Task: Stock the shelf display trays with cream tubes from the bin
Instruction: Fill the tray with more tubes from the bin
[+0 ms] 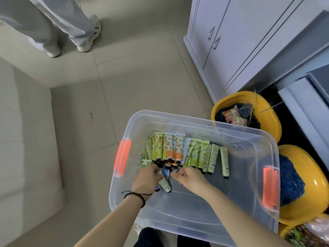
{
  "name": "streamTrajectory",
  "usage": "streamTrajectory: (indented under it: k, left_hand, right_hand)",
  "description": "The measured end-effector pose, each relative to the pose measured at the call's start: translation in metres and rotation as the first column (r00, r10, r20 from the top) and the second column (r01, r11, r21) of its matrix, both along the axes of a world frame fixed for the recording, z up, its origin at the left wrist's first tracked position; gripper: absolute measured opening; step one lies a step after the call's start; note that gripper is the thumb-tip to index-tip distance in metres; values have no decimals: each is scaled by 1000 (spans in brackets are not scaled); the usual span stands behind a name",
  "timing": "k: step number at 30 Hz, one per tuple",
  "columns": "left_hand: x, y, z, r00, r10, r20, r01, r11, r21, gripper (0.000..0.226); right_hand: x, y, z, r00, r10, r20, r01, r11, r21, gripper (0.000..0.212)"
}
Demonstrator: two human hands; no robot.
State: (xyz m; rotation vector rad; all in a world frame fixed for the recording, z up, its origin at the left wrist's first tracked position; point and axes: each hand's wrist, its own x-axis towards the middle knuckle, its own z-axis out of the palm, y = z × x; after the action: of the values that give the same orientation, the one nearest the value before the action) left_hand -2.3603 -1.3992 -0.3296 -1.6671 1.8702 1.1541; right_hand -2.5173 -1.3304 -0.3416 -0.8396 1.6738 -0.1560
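Note:
A clear plastic bin (204,216) with orange latches stands on the tiled floor below me. Several cream tubes (179,150), green and orange patterned with black caps, lie in a row across its far half. My left hand (147,179) reaches into the bin and closes on a bunch of tubes (164,184) near the row's left end. My right hand (190,179) is beside it, fingers curled at the tube caps; motion blur hides whether it grips one. No shelf display trays are in view.
Another person's legs (71,27) stand at the top left. A white cabinet (231,41) rises at the right. Two yellow bowls (267,111) (313,184) holding dark blue items sit right of the bin. A pale step or ledge (26,139) lies to the left.

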Motion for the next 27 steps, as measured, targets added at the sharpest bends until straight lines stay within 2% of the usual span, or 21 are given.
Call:
streamTrajectory:
  k: [4,8,10,13,16,18,22,24,27]
  left_hand:
    - [-3,2,-2,1000,0,17,0,1000,9,34]
    - [-8,1,2,983,-176,59,170,981,96,20]
    - [-4,1,6,981,-193,7,192,977,91,18]
    - [5,-1,20,987,-127,-96,129,992,12,35]
    - [15,-7,35,981,-105,-165,101,994,-31,32]
    - [17,-10,43,976,-32,-214,36,999,13,31]
    - [21,-11,39,926,309,-216,-266,942,205,23]
    - [24,-9,31,885,419,-203,-373,899,229,17]
    - [27,-4,28,855,482,-193,-443,871,214,15]
  right_hand:
    - [1,1,-9,1000,-14,28,14,1000,16,68]
    - [3,-4,-5,999,-28,36,28,1000,2,65]
    - [7,-10,1,999,-28,41,29,999,-22,60]
    - [16,-23,7,998,-37,60,39,998,-40,49]
    - [28,-40,9,998,-34,49,36,998,-57,39]
    - [35,-50,11,998,-37,52,40,998,-58,35]
    - [47,-58,4,996,-75,50,79,993,-82,28]
    - [52,-59,-1,994,-110,16,111,990,-89,25]
    - [56,-59,-6,987,-154,-40,149,983,-106,20]
